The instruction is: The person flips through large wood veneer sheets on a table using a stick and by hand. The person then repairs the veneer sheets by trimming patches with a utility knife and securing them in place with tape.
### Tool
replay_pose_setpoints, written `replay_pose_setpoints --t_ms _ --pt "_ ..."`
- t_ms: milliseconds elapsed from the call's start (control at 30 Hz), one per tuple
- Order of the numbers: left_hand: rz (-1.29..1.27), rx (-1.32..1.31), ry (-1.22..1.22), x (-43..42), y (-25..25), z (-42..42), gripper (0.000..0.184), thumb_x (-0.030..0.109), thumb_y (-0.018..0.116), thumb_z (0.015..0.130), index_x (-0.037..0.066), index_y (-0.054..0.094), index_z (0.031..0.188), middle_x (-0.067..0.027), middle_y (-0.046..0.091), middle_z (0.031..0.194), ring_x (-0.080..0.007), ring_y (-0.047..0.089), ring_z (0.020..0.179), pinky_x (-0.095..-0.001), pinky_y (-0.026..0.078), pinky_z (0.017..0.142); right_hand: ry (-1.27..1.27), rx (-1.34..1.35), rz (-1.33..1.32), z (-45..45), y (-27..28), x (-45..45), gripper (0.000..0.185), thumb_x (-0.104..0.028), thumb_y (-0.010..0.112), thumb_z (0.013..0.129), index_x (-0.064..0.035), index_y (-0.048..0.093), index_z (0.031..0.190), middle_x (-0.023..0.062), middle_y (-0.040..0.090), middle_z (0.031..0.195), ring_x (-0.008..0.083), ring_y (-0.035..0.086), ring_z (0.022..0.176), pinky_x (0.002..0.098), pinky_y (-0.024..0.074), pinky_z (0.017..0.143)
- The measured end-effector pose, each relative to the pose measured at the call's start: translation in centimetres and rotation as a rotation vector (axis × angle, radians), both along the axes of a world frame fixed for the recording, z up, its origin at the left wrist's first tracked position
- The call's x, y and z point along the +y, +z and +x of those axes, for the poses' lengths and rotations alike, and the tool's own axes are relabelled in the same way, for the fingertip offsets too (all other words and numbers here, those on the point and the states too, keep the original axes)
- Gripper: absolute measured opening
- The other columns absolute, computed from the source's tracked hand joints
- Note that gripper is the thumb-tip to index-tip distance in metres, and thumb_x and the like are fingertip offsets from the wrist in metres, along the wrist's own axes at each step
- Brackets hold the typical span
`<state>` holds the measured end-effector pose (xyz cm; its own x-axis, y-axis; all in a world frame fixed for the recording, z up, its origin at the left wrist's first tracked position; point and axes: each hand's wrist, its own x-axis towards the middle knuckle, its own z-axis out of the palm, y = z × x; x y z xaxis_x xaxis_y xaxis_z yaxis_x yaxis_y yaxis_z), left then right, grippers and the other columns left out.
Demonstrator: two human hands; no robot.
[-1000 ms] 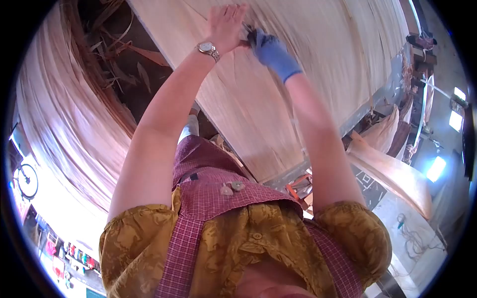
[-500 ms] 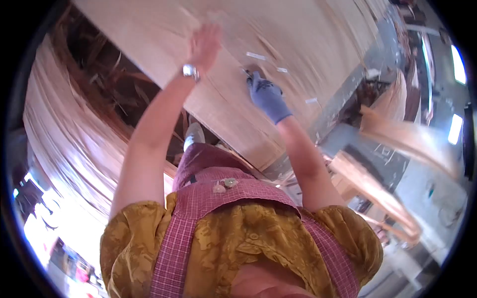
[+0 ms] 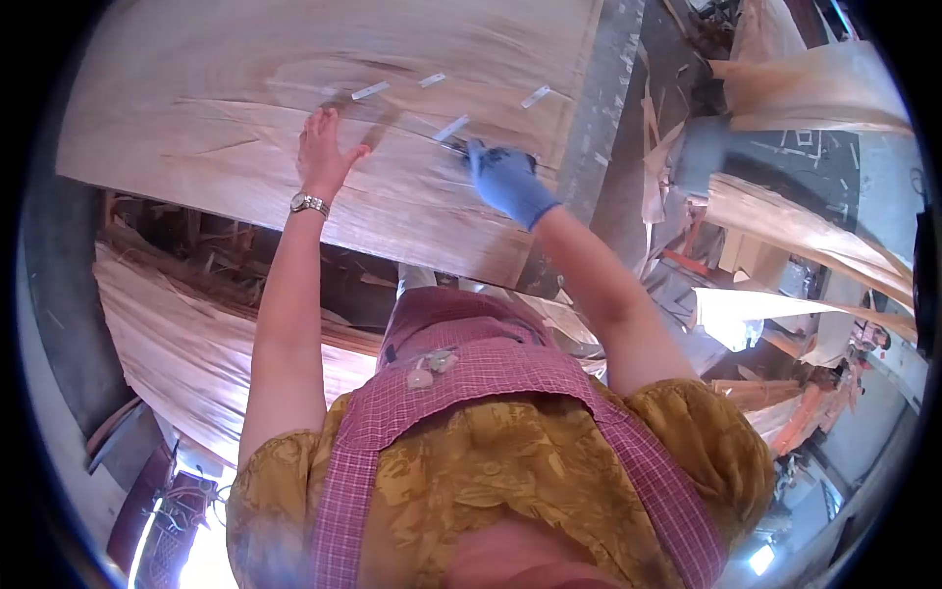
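Note:
A broad pale wood veneer sheet (image 3: 226,59) lies before me, with wrinkles running across it. Bare and wearing a watch, my left hand (image 3: 326,155) rests on the sheet, fingers and thumb apart. My right hand (image 3: 505,179), in a blue glove, is closed around a small dark tool (image 3: 451,147) whose tip is over the sheet; its exact kind is hard to tell. Several short white strips of tape (image 3: 371,90) lie on the veneer, one (image 3: 452,128) right by the tool's tip.
Below the sheet's near edge is a dark gap with veneer scraps, then another pile of veneer (image 3: 186,344). A grey surface edge (image 3: 603,128) borders the sheet on the right. Farther right are loose veneer pieces (image 3: 814,231) and an orange-red bar (image 3: 684,261).
The view has turned, and the sheet now lies more level across it. My hands have moved apart from where they were close together. White tape strips have come into sight.

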<state>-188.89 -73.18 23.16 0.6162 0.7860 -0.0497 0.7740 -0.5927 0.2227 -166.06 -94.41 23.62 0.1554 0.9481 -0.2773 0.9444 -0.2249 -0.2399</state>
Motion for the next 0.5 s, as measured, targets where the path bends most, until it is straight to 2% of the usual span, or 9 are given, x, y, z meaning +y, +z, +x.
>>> replay_pose_setpoints --t_ms 100,300,367,433,500 --pt "0.013 -0.003 -0.008 -0.2 0.1 -0.1 0.086 0.042 0.08 0.069 0.003 0.045 0.138 -0.016 0.039 0.144 -0.0307 0.034 0.135 -0.0419 0.031 0.11 -0.032 -0.046 0.037 2.0 0.3 -4.0 0.02 -0.024 0.046 0.095 -0.0059 0.053 0.1 0.0169 0.068 0.077 0.0352 0.068 0.068 0.0483 0.0508 0.056" --pt "0.015 -0.031 -0.004 -0.4 0.3 -0.1 0.084 0.043 0.08 0.069 0.004 0.047 0.136 -0.0144 0.039 0.144 -0.0303 0.035 0.134 -0.0421 0.033 0.109 -0.071 0.069 -0.018 7.5 1.2 -11.1 0.028 -0.03 0.042 0.097 -0.0055 0.051 0.109 0.0206 0.067 0.085 0.0393 0.066 0.074 0.0511 0.0507 0.066" --pt "0.017 -0.05 0.008 -0.4 0.4 0.0 0.084 0.044 0.08 0.069 0.005 0.047 0.136 -0.0131 0.039 0.144 -0.0301 0.034 0.134 -0.0423 0.033 0.108 -0.086 0.095 -0.026 9.2 2.0 -14.3 0.028 -0.032 0.042 0.098 -0.0087 0.05 0.112 0.0209 0.067 0.086 0.0401 0.065 0.074 0.0514 0.0504 0.065" --pt "0.019 -0.054 0.008 -0.3 0.0 -0.1 0.084 0.044 0.079 0.07 0.004 0.047 0.136 -0.0149 0.04 0.143 -0.0295 0.036 0.134 -0.042 0.033 0.109 -0.176 0.04 -0.108 10.7 2.9 -18.6 0.026 -0.032 0.043 0.097 -0.0107 0.051 0.109 0.021 0.067 0.085 0.0396 0.066 0.074 0.0517 0.0498 0.064" --pt "0.033 -0.052 0.007 0.0 -0.6 -0.3 0.083 0.044 0.078 0.07 0.003 0.048 0.136 -0.0157 0.042 0.143 -0.0291 0.037 0.133 -0.0417 0.033 0.108 -0.135 0.045 -0.242 14.6 1.3 -23.9 0.026 -0.033 0.044 0.097 -0.0106 0.052 0.106 0.0201 0.066 0.083 0.0399 0.065 0.073 0.0528 0.0485 0.064"
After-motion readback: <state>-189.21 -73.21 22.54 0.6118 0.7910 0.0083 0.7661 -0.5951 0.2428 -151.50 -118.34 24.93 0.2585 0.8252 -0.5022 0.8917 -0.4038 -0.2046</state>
